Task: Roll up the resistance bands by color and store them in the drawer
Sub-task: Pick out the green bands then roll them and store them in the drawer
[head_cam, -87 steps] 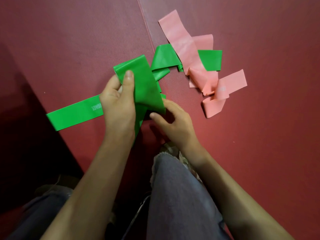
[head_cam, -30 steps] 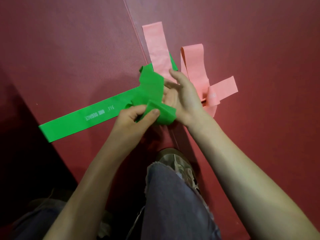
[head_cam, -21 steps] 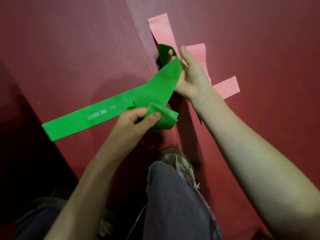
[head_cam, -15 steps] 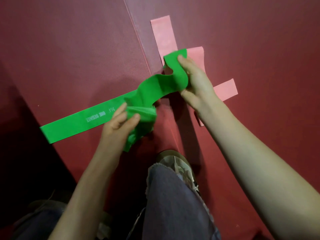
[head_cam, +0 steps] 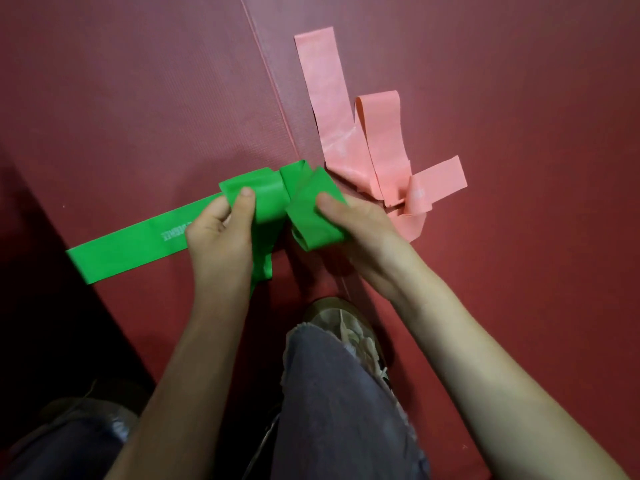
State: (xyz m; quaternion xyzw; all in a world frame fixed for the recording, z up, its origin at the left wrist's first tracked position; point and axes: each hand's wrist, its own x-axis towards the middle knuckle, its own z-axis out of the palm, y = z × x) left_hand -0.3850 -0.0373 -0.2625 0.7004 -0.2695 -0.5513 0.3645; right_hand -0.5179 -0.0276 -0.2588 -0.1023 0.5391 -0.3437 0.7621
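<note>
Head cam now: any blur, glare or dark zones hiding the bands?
Head view: sharp and evenly lit; green band and pink band read clearly, with mild sheen on the green fold, no blown glare. Lower-left corner falls into deep shadow beyond the mat edge. Both hands, left and right, unblurred. Wide-angle stretch at the edges.
</note>
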